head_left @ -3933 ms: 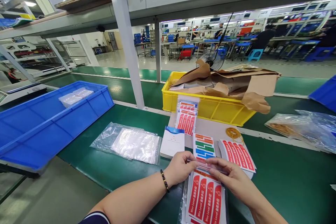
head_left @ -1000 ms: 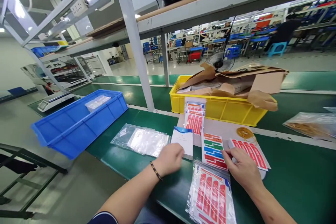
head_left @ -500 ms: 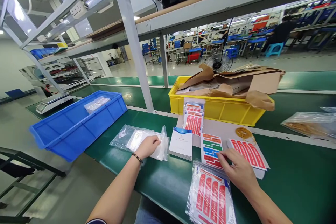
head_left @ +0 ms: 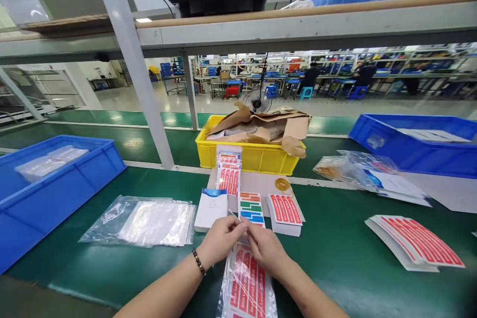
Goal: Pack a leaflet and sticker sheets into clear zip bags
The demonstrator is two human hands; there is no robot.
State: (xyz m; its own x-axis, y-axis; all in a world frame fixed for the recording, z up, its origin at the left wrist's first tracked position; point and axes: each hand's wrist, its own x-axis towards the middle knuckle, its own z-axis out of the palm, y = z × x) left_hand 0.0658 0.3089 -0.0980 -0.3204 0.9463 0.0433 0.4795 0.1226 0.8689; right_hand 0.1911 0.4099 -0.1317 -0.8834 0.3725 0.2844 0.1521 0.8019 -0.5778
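My left hand (head_left: 225,239) and my right hand (head_left: 267,247) meet fingertip to fingertip at the middle of the bench. Both are closed in a pinch on a thin, clear plastic bag, seen mostly edge-on and largely hidden by the fingers. Below them lies a pile of filled clear bags (head_left: 249,285) with red-printed sheets. Just beyond are a multicoloured sticker sheet (head_left: 251,204), a stack of white booklets with a blue top (head_left: 211,210) and a stack of red label sheets (head_left: 285,210). Left of these sits a stack of empty clear bags (head_left: 156,221).
A yellow bin (head_left: 246,156) with brown paper stands behind the stacks. Blue bins stand at left (head_left: 74,184) and right (head_left: 417,146). Rubber bands (head_left: 282,185), plastic-wrapped papers (head_left: 372,174) and fanned red sheets (head_left: 417,243) lie rightward. A shelf post (head_left: 136,69) rises at left.
My left hand has left the stack of empty bags and moved right to meet my right hand, which has come inward over the filled bags. The camera view has turned right.
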